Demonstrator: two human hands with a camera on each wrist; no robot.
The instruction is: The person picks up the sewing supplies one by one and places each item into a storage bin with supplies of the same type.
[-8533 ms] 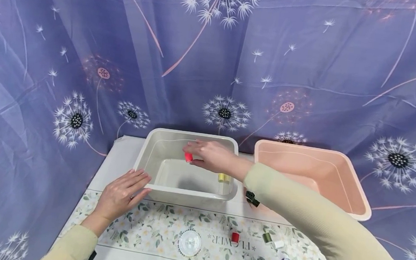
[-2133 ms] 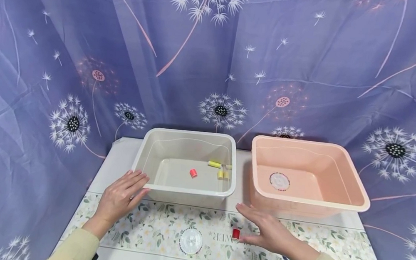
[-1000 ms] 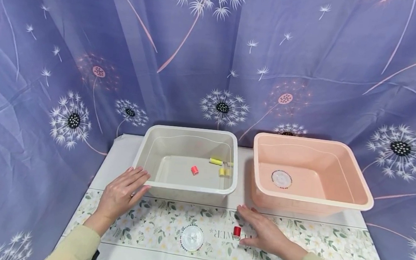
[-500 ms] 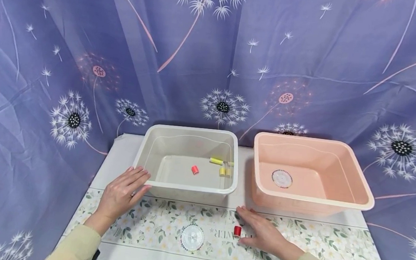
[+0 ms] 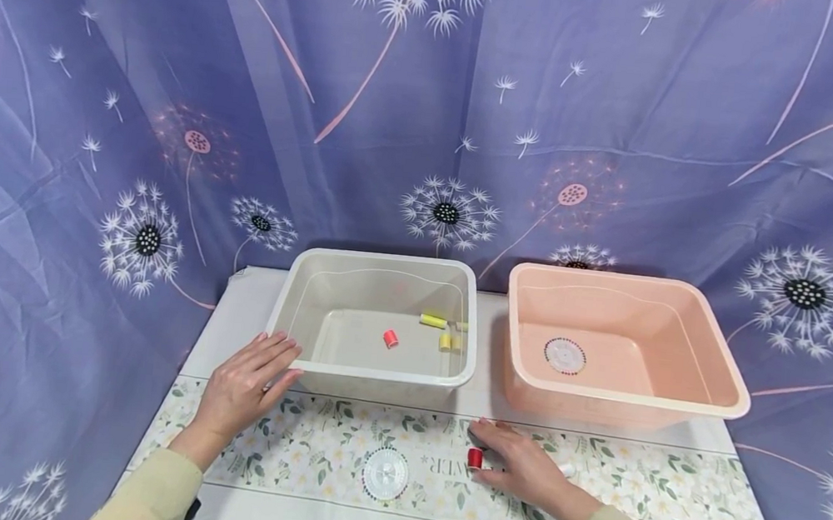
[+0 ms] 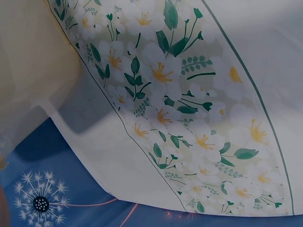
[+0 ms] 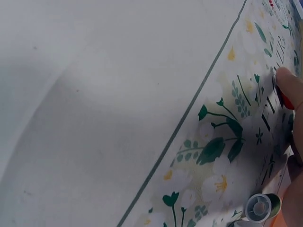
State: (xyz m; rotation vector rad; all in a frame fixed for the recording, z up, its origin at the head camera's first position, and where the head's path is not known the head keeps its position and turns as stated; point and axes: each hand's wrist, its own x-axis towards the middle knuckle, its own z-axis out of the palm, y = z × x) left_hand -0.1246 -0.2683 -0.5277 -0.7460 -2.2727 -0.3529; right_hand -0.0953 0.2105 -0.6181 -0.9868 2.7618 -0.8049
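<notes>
A red thread spool [image 5: 475,458] stands on the floral strip of the table, between the thumb and fingers of my right hand [image 5: 528,469]. The fingers stay apart from it; contact by the thumb cannot be told. In the right wrist view, my thumb [image 7: 289,85] partly hides the red spool [image 7: 285,100]. My left hand [image 5: 242,385] lies with straight fingers at the front left corner of the grey bin [image 5: 375,375]. Inside that bin are a coral-red spool [image 5: 390,339], a yellow spool [image 5: 444,343] and a longer yellow piece [image 5: 433,321].
A pink bin [image 5: 622,397] holds a round pin wheel [image 5: 565,356]. Another pin wheel [image 5: 385,474] lies on the table before the grey bin. Behind my right hand are a white spool [image 5: 567,470] and a green spool [image 7: 259,208]. A purple dandelion curtain [image 5: 365,163] hangs behind.
My right hand earlier held the coral-red spool over the grey bin; that spool now lies inside. The hand has come to the red spool and drawn slightly closer. The left hand stays put.
</notes>
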